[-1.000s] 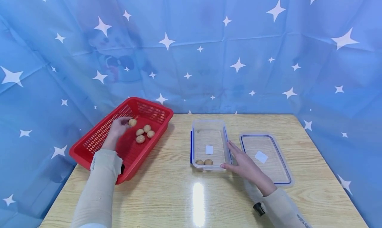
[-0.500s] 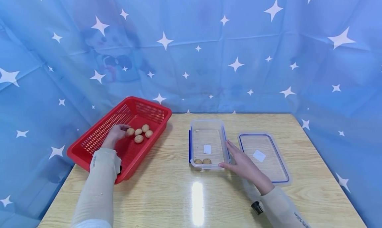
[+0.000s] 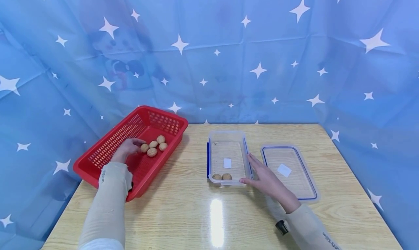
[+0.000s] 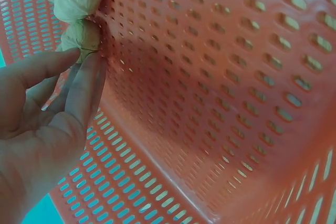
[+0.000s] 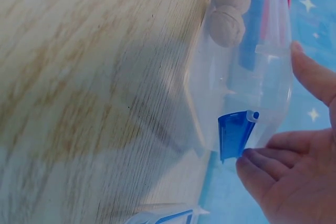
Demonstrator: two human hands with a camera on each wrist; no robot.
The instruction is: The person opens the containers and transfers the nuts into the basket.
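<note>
Inside the red plastic basket (image 3: 157, 166), my left hand (image 3: 128, 149) pinches a walnut (image 3: 144, 148) between thumb and fingertips. That walnut (image 4: 81, 35) shows at the fingertips in the left wrist view, low among the others. Several more walnuts (image 3: 152, 152) lie close beside it on the basket floor. My right hand (image 3: 266, 179) rests its spread fingers against the right side and near corner of a clear plastic food box (image 3: 229, 148). Two walnuts (image 5: 227, 25) sit in the box's near end. A blue clip flap (image 5: 234, 134) hangs open by the right fingers.
A clear lid with a blue seal (image 3: 291, 170) lies flat on the wooden table (image 3: 183, 213), right of the box. Behind the table hangs a blue curtain with white stars (image 3: 209, 60). The basket stands at the table's left edge.
My left hand has lowered slightly, and the walnut at its fingertips has come down toward the other walnuts, a couple of which shifted slightly. My right hand stays at the box.
</note>
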